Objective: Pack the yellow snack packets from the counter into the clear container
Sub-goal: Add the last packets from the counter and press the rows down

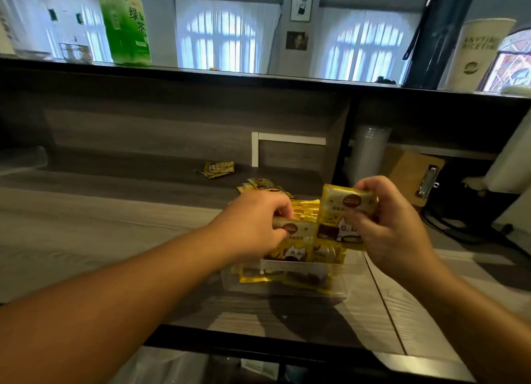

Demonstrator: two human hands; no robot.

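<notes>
A clear container (298, 265) stands on the wooden counter, holding several yellow snack packets. My left hand (255, 222) grips a yellow packet (298, 234) that stands upright in the container. My right hand (393, 225) pinches another yellow packet (344, 208) just above the container's right side. Loose packets (265, 184) lie on the counter behind the container, and a separate small pile (219, 169) lies farther back to the left.
A raised ledge (258, 77) above the counter carries a green tea bottle (126, 24), a dark bottle (439, 35) and a paper cup (479, 53). To the right are stacked clear cups (369, 156), a clipboard (413, 176) and a white roll (508, 165).
</notes>
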